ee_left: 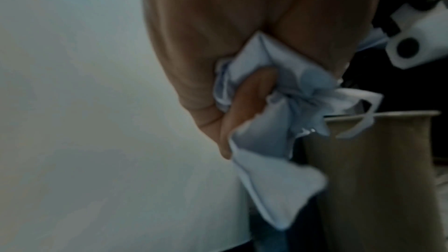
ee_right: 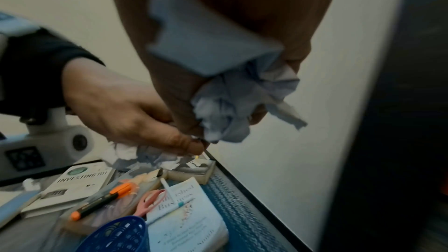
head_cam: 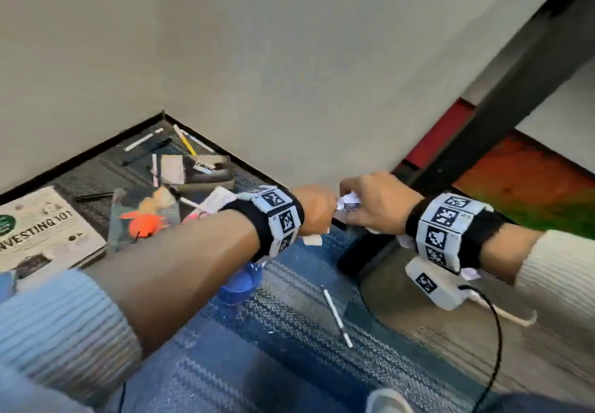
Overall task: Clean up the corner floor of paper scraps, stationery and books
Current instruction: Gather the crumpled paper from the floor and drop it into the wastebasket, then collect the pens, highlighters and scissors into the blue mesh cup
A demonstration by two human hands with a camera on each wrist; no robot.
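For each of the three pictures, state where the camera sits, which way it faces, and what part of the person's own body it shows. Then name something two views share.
Head: worn on the head, facing forward and down at the floor corner; both forearms and hands show.
Left wrist: looks along the left hand, which grips crumpled paper.
Right wrist: looks along the right hand holding paper, down at the floor; the left hand also shows.
Shared: the Investing 101 book appears in head and right wrist views.

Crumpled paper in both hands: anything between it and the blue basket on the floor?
Nothing visible blocks it. The left hand and right hand each grip crumpled paper above the carpet. The blue basket sits below the left forearm, beside the books, with its mouth uncovered. That forearm hides most of it in the head view.
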